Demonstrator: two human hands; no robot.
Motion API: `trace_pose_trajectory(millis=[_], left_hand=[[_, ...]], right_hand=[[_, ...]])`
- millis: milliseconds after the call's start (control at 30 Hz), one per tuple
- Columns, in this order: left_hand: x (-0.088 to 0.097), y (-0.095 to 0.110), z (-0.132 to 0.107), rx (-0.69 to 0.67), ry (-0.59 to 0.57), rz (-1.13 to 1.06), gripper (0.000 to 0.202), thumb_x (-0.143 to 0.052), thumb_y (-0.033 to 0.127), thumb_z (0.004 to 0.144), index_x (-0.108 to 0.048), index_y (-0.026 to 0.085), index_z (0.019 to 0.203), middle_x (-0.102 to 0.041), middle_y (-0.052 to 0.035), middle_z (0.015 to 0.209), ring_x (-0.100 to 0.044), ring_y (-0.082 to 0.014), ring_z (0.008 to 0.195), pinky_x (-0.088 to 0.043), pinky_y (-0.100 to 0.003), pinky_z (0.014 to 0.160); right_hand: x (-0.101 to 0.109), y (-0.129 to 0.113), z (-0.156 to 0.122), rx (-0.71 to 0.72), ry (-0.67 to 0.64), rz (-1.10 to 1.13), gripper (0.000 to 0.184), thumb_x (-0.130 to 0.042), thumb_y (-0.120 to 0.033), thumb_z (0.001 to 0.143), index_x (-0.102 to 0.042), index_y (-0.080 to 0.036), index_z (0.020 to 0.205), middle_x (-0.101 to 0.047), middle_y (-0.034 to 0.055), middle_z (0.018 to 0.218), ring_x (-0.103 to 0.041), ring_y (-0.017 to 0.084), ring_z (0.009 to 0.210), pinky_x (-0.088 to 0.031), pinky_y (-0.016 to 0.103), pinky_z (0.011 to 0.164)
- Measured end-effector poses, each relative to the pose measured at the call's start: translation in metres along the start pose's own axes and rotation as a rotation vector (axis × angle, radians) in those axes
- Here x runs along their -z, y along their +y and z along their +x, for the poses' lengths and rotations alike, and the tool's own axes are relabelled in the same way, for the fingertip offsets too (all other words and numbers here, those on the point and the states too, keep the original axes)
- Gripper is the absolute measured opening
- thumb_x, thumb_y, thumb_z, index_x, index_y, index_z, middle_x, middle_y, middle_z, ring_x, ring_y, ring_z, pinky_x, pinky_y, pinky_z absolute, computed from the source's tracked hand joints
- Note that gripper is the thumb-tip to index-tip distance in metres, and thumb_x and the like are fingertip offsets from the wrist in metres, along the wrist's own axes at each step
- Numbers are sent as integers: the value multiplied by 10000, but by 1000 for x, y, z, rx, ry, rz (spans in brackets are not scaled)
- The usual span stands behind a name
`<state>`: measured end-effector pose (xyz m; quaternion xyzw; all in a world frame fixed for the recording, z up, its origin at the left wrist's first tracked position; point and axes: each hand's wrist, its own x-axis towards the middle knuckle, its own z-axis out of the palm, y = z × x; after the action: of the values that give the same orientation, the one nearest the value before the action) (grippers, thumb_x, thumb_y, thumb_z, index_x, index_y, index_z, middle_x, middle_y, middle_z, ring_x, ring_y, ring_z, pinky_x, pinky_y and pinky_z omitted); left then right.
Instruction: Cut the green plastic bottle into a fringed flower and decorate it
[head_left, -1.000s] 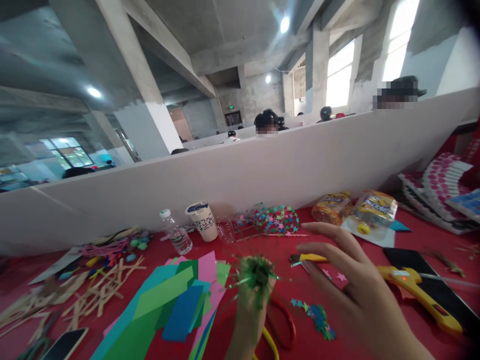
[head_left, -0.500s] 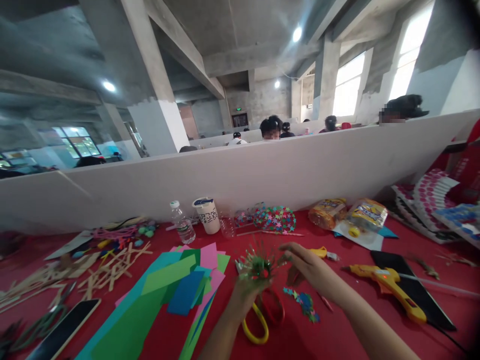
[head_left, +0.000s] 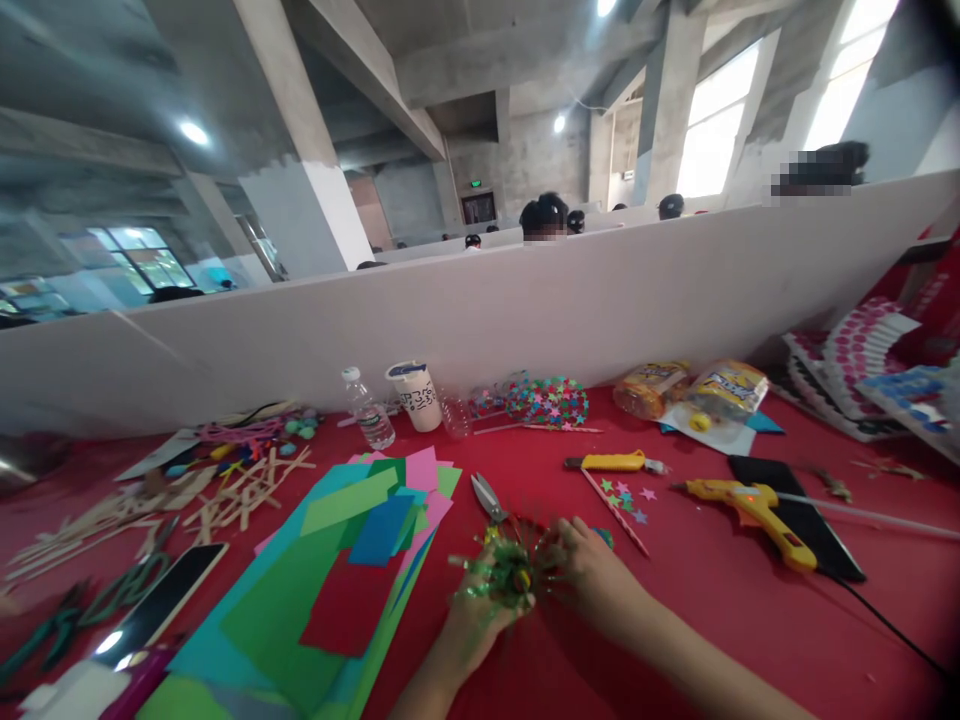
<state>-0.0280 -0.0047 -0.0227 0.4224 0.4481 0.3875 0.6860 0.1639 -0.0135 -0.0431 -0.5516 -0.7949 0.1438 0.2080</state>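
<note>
My left hand is wrapped round a green, see-through plastic piece cut into thin strips that splay outward like a flower; its centre faces up. At its right side, the fingers of my right hand are bent together on the strip ends; the fingertips are partly hidden. Just beyond my hands lie scissors, their blades showing and their handles mostly covered. A striped paper straw and loose star sequins lie past my right hand. Further up is a yellow utility knife.
To the left spread coloured paper sheets, a phone, pliers and wooden sticks. A glue gun rests at right. A water bottle, a paper cup and packaged bottles stand or lie along the white partition.
My right hand has come in from the right and closed at the strips. The plastic piece has come nearer to me and over the scissor handles. The view has tilted down.
</note>
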Motion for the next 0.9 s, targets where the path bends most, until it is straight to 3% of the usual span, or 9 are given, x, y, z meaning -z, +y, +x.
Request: trace_pose_trajectory(millis=[133,300,400,667,833,900], left_hand=[[5,-3,9,-71,97,46,399,-818,141,521,-669,215,883,-649,14,684,-597,-155,668,-487,-253,650],[16,-2,19,-212,15,410,415,-745,195,626,-643,195,1028,-675,-49,904,-622,-218,853,-491,-341,819],[21,-3,23,-224,-75,473,399,-732,205,646,-649,197,1037,-679,-63,1003,-612,-237,943,-458,-383,917],[24,-17,30,-177,-145,603,359,-680,147,673,-674,200,1028,-642,-94,1147,-596,-250,1062,-422,-398,998],[39,-2,28,-100,-173,642,429,-668,123,677,-671,201,1099,-621,-97,1255,-511,-274,1221,-321,-394,1086],[47,9,27,-33,-236,524,437,-646,153,722,-635,211,1155,-646,-84,1225,-578,-259,1145,-408,-374,1013]], right_hand=[[-20,-5,19,12,-26,-92,289,-551,-325,926,-561,-184,1178,-582,75,1204,-605,201,1002,-517,412,847],[-27,8,57,-39,-8,-86,266,-537,-322,934,-569,-201,1169,-579,75,1213,-604,191,997,-518,398,849],[-19,15,67,-70,24,-17,285,-546,-323,929,-561,-189,1180,-578,77,1211,-605,197,1000,-518,406,846],[21,26,28,-133,46,221,245,-544,-320,931,-582,-177,1127,-607,64,1138,-618,176,936,-529,377,804],[41,24,10,-200,71,357,121,-484,-173,907,-603,-183,889,-621,49,943,-593,184,911,-469,339,828],[46,20,4,-251,71,423,135,-465,-227,914,-593,-191,895,-626,55,920,-598,198,891,-461,337,809]])
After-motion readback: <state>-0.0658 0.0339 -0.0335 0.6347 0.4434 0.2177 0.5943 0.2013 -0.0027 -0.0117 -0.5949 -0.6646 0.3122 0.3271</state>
